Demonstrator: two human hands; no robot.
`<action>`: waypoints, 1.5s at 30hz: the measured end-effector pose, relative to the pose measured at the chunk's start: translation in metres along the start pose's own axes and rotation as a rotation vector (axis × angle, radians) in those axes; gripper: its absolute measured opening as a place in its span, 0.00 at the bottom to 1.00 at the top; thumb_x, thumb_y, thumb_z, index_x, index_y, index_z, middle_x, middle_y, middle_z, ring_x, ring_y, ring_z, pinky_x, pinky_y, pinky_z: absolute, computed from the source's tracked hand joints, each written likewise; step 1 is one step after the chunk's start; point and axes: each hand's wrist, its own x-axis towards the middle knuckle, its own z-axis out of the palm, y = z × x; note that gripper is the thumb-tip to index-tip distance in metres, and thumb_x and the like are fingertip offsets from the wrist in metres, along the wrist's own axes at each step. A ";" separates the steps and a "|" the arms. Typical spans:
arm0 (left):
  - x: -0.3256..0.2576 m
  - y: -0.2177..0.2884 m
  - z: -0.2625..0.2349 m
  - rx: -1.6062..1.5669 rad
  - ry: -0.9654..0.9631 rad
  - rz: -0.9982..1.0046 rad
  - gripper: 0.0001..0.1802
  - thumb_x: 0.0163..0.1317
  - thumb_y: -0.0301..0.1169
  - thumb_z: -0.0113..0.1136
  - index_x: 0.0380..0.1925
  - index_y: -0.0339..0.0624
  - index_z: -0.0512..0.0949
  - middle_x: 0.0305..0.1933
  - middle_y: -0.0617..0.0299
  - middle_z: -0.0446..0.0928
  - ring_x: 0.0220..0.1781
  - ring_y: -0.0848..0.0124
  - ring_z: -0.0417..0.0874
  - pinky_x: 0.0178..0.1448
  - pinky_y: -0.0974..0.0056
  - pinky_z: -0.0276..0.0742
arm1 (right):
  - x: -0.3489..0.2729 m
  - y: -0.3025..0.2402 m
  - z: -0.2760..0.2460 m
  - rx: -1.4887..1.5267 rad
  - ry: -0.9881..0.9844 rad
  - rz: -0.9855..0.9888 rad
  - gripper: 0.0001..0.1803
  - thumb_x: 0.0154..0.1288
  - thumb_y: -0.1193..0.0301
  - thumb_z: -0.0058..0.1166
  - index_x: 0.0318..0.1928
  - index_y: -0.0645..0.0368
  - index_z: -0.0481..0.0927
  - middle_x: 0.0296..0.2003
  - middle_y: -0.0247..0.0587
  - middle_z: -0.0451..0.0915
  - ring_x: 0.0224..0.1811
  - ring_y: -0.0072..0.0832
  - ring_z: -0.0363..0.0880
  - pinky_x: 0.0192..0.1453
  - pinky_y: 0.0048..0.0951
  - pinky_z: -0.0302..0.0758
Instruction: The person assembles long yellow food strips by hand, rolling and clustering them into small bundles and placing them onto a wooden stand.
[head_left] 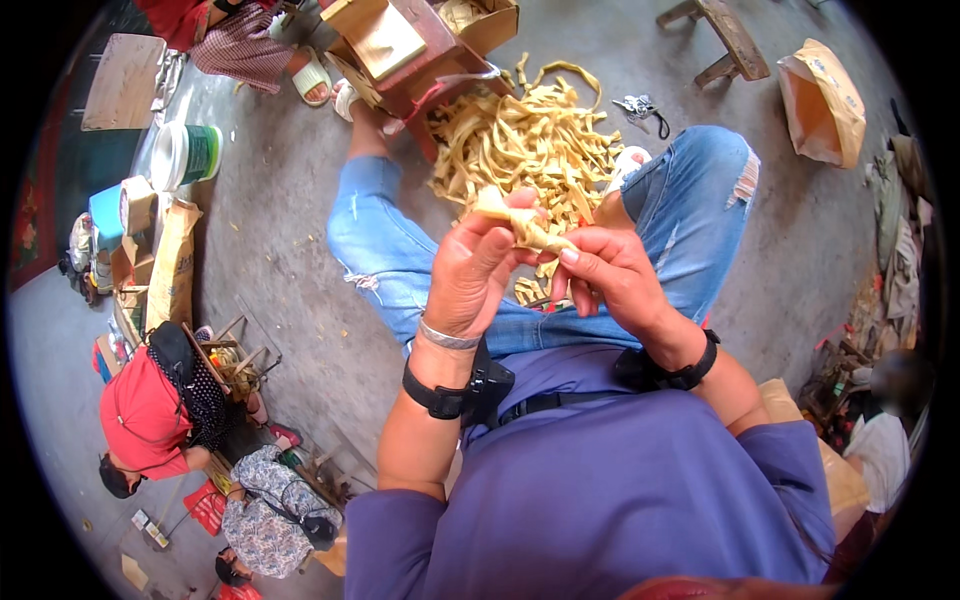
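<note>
Both my hands meet above my lap around a tan, ribbon-like strip (pixel 538 236) that looks folded or twisted; I cannot make out its material. My left hand (pixel 472 262) is closed on its left part, and some of those fingers are hidden behind it. At the strip's right end, my right hand (pixel 612 278) pinches it between thumb and fingers. Just beyond my hands, a large heap of similar tan strips (pixel 545 130) lies on the floor between my feet, long curled pieces mixed with short ones.
A dark red wooden stand (pixel 430 75) borders the heap, bearing a pale block (pixel 382 42). Keys (pixel 640 108) lie to its right, near a wooden bench (pixel 732 45) and an open paper sack (pixel 825 105). A white-green bucket (pixel 188 155) and seated people (pixel 145 420) are at left.
</note>
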 end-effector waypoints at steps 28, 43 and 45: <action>0.006 -0.021 0.030 -0.043 0.387 0.117 0.10 0.58 0.21 0.61 0.41 0.31 0.77 0.36 0.60 0.79 0.31 0.76 0.77 0.34 0.72 0.74 | 0.013 0.016 0.003 -0.355 0.322 -0.319 0.07 0.63 0.71 0.58 0.34 0.64 0.80 0.24 0.27 0.77 0.28 0.10 0.69 0.30 0.16 0.67; 0.015 0.001 -0.002 -0.184 0.367 0.082 0.12 0.63 0.33 0.58 0.41 0.36 0.78 0.37 0.60 0.79 0.39 0.72 0.78 0.42 0.68 0.73 | 0.007 0.007 0.004 -0.281 0.258 -0.221 0.08 0.65 0.71 0.56 0.35 0.65 0.81 0.20 0.27 0.74 0.23 0.13 0.69 0.25 0.20 0.65; 0.014 0.014 -0.010 0.117 0.436 0.222 0.15 0.64 0.35 0.58 0.47 0.39 0.77 0.45 0.59 0.79 0.44 0.71 0.78 0.47 0.67 0.74 | 0.010 0.008 0.001 -0.365 0.293 -0.281 0.07 0.63 0.71 0.57 0.36 0.64 0.81 0.20 0.29 0.75 0.23 0.14 0.71 0.26 0.20 0.66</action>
